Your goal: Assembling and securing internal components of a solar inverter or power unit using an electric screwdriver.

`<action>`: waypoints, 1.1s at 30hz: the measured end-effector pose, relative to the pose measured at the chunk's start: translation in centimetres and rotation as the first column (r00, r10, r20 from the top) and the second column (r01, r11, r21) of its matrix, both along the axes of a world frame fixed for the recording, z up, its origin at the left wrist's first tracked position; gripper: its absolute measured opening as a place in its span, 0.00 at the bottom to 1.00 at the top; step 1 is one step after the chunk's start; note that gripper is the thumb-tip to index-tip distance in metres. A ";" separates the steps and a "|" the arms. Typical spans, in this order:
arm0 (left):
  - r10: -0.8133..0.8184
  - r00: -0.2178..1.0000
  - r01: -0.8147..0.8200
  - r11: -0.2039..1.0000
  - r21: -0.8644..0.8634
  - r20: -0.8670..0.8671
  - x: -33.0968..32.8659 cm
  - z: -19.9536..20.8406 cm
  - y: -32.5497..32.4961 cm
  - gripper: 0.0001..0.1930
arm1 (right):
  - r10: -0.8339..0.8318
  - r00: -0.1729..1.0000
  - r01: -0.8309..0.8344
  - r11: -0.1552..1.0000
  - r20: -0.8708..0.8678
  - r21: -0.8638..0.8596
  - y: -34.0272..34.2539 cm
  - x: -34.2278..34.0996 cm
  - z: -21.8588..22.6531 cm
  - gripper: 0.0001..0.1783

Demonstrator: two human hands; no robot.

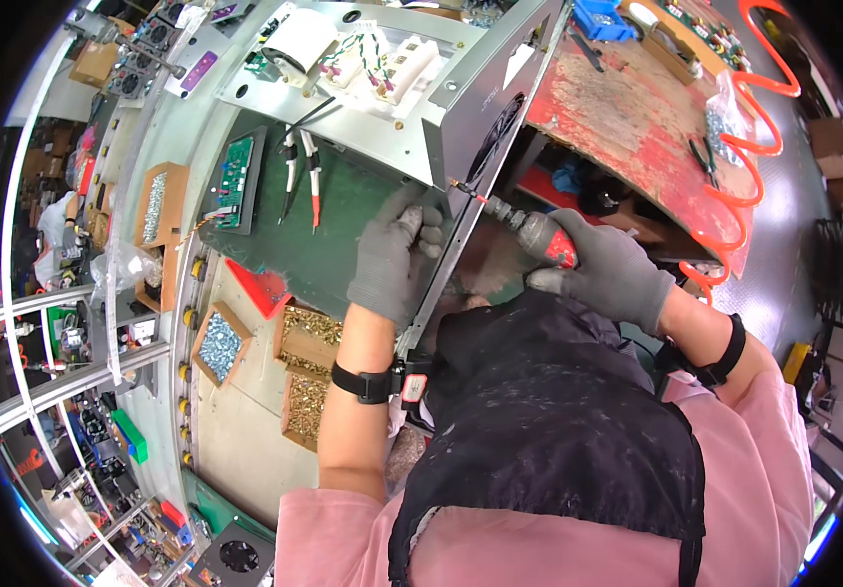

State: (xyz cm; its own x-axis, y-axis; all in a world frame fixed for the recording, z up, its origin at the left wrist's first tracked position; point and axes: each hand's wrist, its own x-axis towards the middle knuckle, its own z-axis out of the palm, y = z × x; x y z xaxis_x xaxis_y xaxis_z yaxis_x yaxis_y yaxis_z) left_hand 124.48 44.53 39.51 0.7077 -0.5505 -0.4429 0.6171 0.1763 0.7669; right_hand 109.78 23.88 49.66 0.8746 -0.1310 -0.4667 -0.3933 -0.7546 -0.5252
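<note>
My right hand, in a grey glove, grips a red and grey power screwdriver. Its bit points left, with the tip at the edge of the grey front panel of a metal chassis. On the panel's inner side, my gloved left hand has its fingers curled in beside the panel's lower edge. Anything pinched in those fingers is hidden. Two cables with black and red ends hang from the chassis over a green mat. A green circuit board lies left of them.
Boxes of brass-coloured screws and silver screws sit left of my left forearm, by a red tray. A worn red bench stands at right, carrying pliers. An orange coiled hose hangs beyond it.
</note>
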 end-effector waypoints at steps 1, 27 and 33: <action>-0.023 0.996 0.029 0.998 -0.063 0.088 0.2 0.5 -0.2 0.16 | 0.000 1.000 -0.001 1.000 -0.016 -0.016 0.1 0.1 0.1 0.34; -0.145 0.980 0.129 0.984 -0.120 -0.137 -2.8 0.1 -15.2 0.16 | -0.064 0.996 0.075 0.980 -0.063 0.182 -11.9 -3.6 -1.2 0.45; -0.075 0.985 0.049 0.984 -0.168 -0.152 -1.8 1.6 -19.1 0.17 | -0.066 0.998 0.069 0.951 -0.018 0.303 -15.9 -1.5 -2.0 0.43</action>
